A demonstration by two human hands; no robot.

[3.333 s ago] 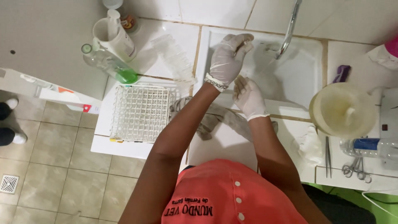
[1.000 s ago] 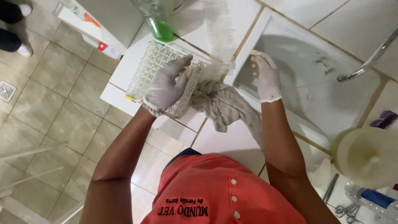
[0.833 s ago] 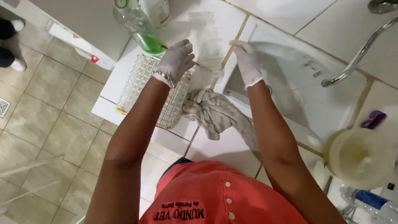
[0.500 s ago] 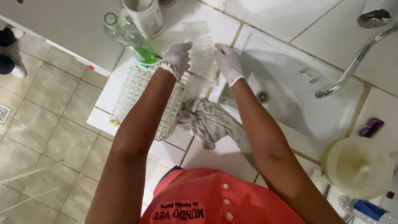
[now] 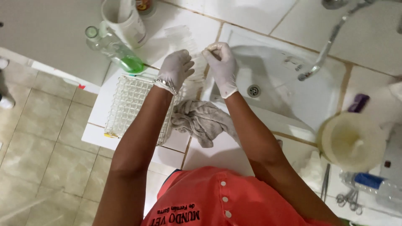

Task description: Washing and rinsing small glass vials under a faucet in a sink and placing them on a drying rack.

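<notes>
both gloved hands (image 5: 201, 69) at sink (image 5: 284, 109) edge, w/ clear tray (image 5: 184, 42).

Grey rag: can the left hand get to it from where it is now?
Probably yes. The left hand is above the wire rack, and the grey rag lies just beside the left forearm on the counter edge, uncovered, with nothing between them.

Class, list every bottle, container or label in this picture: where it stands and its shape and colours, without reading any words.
Clear bottle: lying top left beside the wire rack, green liquid inside.
White jug: top left, cylindrical.
Jar: top edge, cut off, red-and-yellow label.
Clear blue-labelled bottle: lying lower right.
Round cream container: right of the sink.
</notes>
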